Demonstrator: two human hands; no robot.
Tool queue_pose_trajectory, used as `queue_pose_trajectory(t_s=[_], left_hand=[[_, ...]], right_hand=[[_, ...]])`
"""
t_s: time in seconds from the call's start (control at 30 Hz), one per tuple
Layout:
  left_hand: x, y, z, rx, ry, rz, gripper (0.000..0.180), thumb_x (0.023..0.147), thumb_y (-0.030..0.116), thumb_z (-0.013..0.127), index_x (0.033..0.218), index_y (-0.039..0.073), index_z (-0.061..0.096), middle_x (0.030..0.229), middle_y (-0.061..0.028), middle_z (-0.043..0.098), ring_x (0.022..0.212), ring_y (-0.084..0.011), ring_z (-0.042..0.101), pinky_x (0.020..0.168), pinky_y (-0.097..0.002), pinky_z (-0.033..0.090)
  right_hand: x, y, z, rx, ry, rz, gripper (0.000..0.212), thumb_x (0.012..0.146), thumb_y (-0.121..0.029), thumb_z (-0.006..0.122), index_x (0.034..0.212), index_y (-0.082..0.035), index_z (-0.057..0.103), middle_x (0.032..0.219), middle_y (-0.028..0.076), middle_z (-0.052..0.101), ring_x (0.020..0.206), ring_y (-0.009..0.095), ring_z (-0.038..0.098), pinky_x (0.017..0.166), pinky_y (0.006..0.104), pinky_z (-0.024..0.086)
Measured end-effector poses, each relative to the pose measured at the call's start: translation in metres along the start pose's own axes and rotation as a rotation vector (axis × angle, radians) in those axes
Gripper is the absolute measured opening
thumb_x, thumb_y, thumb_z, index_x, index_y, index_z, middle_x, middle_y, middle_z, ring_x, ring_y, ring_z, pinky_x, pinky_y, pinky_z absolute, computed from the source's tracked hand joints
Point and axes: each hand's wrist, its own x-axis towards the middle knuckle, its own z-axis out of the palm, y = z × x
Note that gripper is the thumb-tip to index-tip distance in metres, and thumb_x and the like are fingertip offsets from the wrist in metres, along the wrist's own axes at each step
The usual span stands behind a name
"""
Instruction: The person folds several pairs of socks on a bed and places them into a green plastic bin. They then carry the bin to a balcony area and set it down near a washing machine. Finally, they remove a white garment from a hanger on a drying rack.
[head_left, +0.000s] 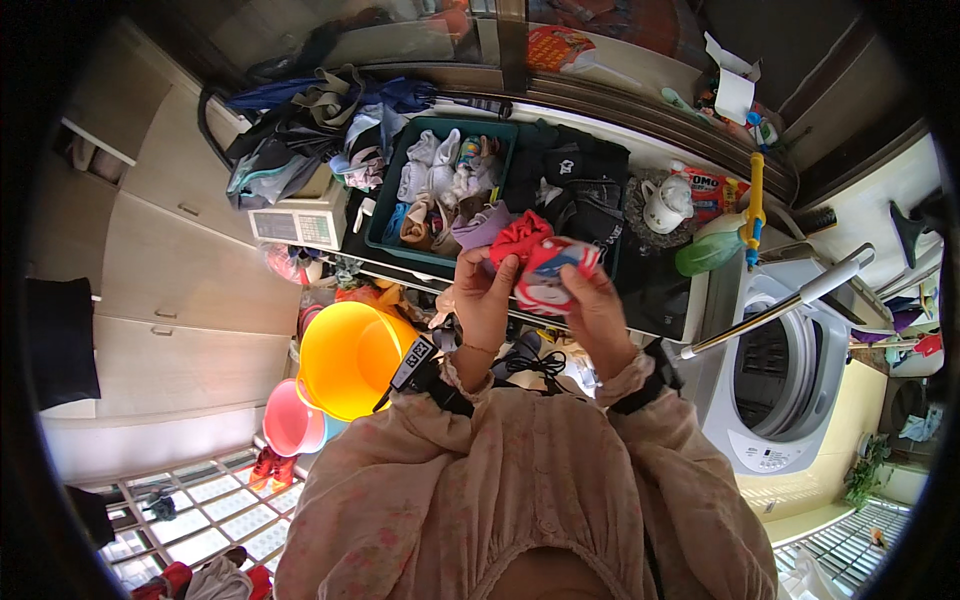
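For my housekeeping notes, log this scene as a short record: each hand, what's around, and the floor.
Left hand: pinching bunched red cloth
Right hand: slightly blurred, gripping the patterned red-and-white part
Beyond the hands: dark green tray of socks
Right of tray: dark clothes, then a white mug
Left, lower down: yellow bucket
Far right: washing machine, drum visible

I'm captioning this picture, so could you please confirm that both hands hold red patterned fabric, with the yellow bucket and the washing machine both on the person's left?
Not quite: the washing machine is on the person's right, as the head view shows. The left hand and right hand do hold red patterned fabric, and the yellow bucket is on the person's left.
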Motion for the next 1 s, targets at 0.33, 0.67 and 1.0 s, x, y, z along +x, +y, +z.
queue_pose_trajectory(t_s=[0.33,0.67,1.0], left_hand=[[-0.006,0.011,-0.018,0.033,-0.084,-0.158,0.014,0.094,0.010,0.057,0.106,0.003,0.053,0.098,-0.0001,0.056,0.090,-0.0062,0.051,0.081,-0.0202,0.041],[0.022,0.015,-0.034,0.226,-0.308,-0.189,0.038,0.081,-0.002,0.069,0.110,0.003,0.045,0.100,-0.0047,0.056,0.090,-0.0108,0.057,0.076,-0.0233,0.048],[0.007,0.013,-0.015,-0.453,-0.196,-0.784,0.041,0.092,0.025,0.060,0.123,0.001,0.046,0.115,-0.0085,0.057,0.106,-0.0124,0.054,0.091,-0.0260,0.045]], right_hand=[[0.000,0.021,-0.014,0.103,0.058,-0.033,0.025,0.095,-0.015,0.055,0.119,-0.007,0.055,0.109,0.007,0.064,0.094,0.021,0.065,0.081,0.0369,0.055],[-0.005,-0.073,-0.014,-0.649,-0.262,-0.141,0.055,0.084,-0.009,0.068,0.132,-0.005,0.042,0.109,0.003,0.058,0.100,0.013,0.057,0.091,0.0276,0.046],[0.008,-0.042,-0.009,-0.971,-0.279,-0.071,0.063,0.074,-0.010,0.078,0.129,-0.006,0.048,0.120,0.003,0.051,0.108,0.011,0.049,0.094,0.0268,0.042]])
